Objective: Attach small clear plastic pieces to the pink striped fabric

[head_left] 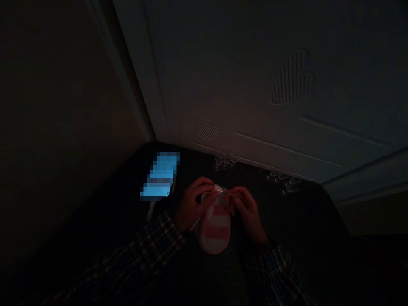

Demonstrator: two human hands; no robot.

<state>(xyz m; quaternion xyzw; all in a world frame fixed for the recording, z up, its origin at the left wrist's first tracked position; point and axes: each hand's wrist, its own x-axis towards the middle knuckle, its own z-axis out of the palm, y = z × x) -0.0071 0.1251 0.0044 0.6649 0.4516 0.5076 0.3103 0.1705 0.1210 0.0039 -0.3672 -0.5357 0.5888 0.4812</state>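
Note:
A pink and white striped cloth piece (216,227) with a rounded lower end hangs between my hands. My left hand (195,202) pinches its top edge at the left. At the top right corner, my right hand (247,210) has its fingers closed on the same piece. A small shiny clear item (219,191) shows at the top edge between my fingertips; its exact shape is too dim to make out. Both sleeves are plaid.
A lit phone (161,176) with a white cable (151,210) lies left of my hands on the dark surface (216,276). Small clear rings or clips lie in two groups (225,161) (283,180) near a pale panel (248,85) with raised hearts.

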